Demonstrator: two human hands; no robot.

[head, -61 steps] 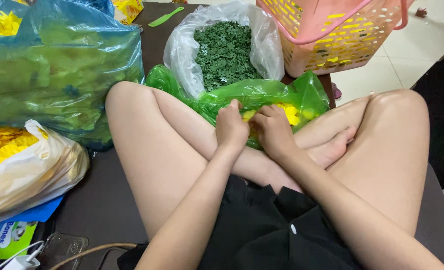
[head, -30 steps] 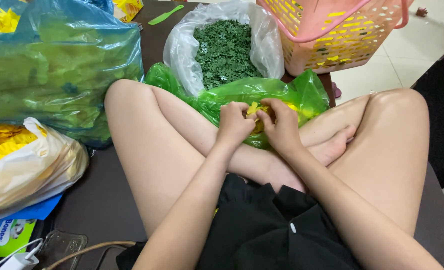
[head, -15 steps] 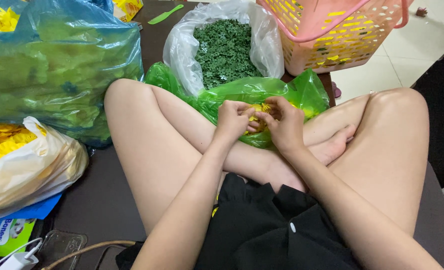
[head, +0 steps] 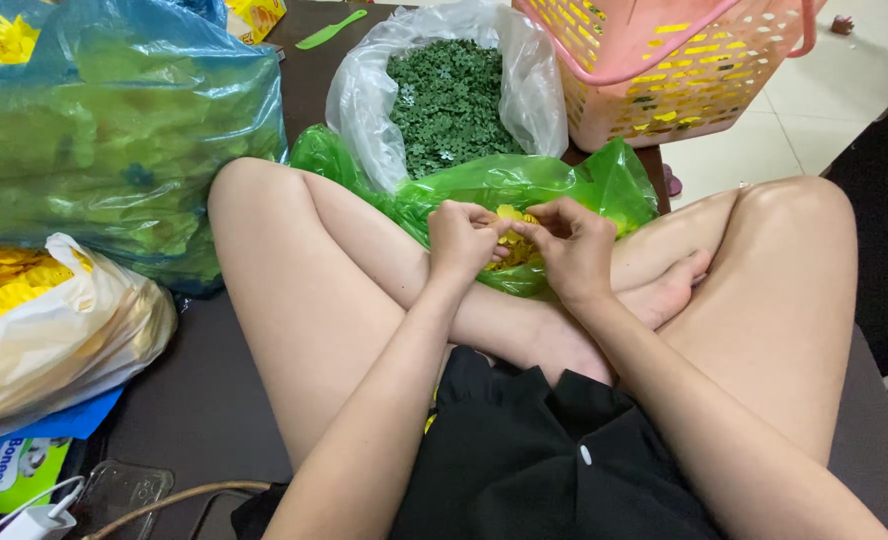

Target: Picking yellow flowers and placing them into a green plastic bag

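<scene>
both hands are pinched on one small yellow flower piece (head: 509,214), the left hand (head: 461,243) from its left, the right hand (head: 574,246) from its right (equally near). it is held just above the green bag (head: 604,185), over the crossed legs.

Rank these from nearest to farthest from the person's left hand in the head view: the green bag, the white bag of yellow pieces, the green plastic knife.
From the left hand:
1. Green bag, right under the fingers.
2. Green plastic knife, far up the table.
3. White bag of yellow pieces, far left.
</scene>
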